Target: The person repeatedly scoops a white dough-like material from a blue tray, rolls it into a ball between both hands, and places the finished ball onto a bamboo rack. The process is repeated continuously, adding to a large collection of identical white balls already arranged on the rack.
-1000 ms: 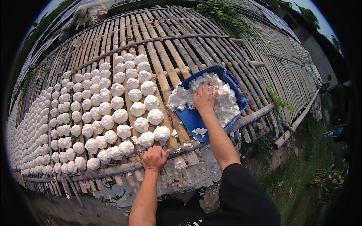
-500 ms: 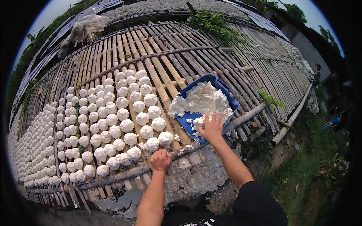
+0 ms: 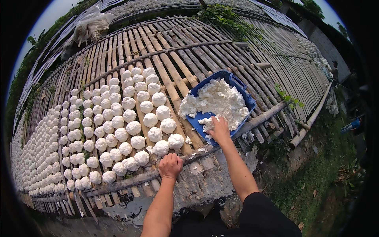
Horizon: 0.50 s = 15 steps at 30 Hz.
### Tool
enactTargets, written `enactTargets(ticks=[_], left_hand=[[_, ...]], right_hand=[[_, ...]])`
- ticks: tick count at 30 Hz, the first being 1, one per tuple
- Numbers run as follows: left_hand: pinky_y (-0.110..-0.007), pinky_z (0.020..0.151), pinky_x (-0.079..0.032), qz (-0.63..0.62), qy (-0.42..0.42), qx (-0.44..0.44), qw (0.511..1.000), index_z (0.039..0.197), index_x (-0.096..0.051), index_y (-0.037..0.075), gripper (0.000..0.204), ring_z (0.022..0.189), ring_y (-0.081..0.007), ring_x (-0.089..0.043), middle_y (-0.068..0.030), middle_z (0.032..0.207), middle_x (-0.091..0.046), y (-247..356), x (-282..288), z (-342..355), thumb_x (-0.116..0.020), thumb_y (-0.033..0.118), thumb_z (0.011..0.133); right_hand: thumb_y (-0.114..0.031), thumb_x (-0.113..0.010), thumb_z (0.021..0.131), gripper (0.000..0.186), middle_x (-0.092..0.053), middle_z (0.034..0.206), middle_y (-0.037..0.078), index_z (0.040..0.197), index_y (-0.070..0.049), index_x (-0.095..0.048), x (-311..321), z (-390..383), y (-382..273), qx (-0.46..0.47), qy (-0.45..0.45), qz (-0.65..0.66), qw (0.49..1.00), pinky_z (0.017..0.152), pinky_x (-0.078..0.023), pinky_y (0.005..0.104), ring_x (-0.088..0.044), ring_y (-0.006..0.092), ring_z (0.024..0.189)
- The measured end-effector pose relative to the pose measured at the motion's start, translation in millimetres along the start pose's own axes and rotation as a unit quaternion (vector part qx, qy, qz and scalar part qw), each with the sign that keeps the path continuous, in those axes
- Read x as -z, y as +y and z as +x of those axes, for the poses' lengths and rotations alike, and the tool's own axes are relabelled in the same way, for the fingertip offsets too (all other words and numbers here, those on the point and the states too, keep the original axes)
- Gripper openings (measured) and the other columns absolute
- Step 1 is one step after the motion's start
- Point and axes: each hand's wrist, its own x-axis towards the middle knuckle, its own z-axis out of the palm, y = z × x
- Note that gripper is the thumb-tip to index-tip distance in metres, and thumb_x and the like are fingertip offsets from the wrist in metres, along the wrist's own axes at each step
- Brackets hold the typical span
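A blue plastic tub (image 3: 198, 125) holding white crumbly material (image 3: 219, 98) rests on the bamboo slat rack. My right hand (image 3: 217, 130) is in the tub's front part, fingers curled on a loose clump of that material. To its left, my left hand (image 3: 170, 166) grips the bamboo pole (image 3: 128, 179) along the rack's near edge, knuckles up, fingertips partly hidden. Just beyond it, several rows of rough white balls (image 3: 137, 141) lie on the slats, spreading out to the left.
Leafy plants (image 3: 219, 17) grow over the far slats, and a plastic-covered bundle (image 3: 90, 24) sits at the back left. A jutting bamboo pole (image 3: 310, 114) runs along the right edge above grass. A person (image 3: 334, 73) stands at the far right, near a wall.
My right hand has come from the back of the pile to the tub's front, where its spread fingers have closed on the material. My left hand stays at the edge; the view has shifted slightly.
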Motion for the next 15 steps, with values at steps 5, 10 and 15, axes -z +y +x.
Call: enactTargets(ticks=[5, 10, 15], left_hand=[[-0.045, 0.068, -0.053, -0.004, 0.014, -0.005, 1.000, 0.079, -0.060, 0.014, 0.019, 0.077, -0.0286, -0.067, -0.0060, 0.082, -0.064, 0.1, 0.1, -0.1, -0.066, 0.029, 0.089], [-0.044, 0.068, -0.053, 0.005, 0.011, 0.005, 1.000, 0.079, -0.060, 0.015, 0.019, 0.079, -0.0276, -0.067, -0.0054, 0.081, -0.064, 1.6, 3.2, 2.9, -0.067, 0.029, 0.089], [-0.047, 0.070, -0.053, -0.023, 0.009, 0.012, 1.000, 0.079, -0.058, 0.012, 0.022, 0.078, -0.0309, -0.067, -0.0073, 0.080, -0.063, 0.6, 1.4, 1.2, -0.065, 0.030, 0.090]], right_hand=[[-0.029, -0.093, 0.076, 0.061, -0.075, 0.116, 0.020, 0.131, -0.012, -0.074, -15.9, 11.4, -5.5, 0.011, 0.010, -0.007, 1.000, 0.100, -0.057, 0.0527, -0.071, 0.0458, 0.112], [-0.035, -0.083, 0.075, 0.055, -0.079, 0.119, 0.022, 0.125, -0.012, -0.078, 27.1, 60.1, 7.9, -0.078, 0.047, 0.133, 0.987, 0.102, -0.058, 0.0512, -0.074, 0.0436, 0.115], [-0.038, -0.086, 0.074, 0.077, -0.071, 0.138, 0.024, 0.143, -0.010, -0.068, 52.1, 89.8, 29.7, 0.027, -0.031, 0.282, 0.958, 0.107, -0.056, 0.0490, -0.070, 0.0417, 0.124]])
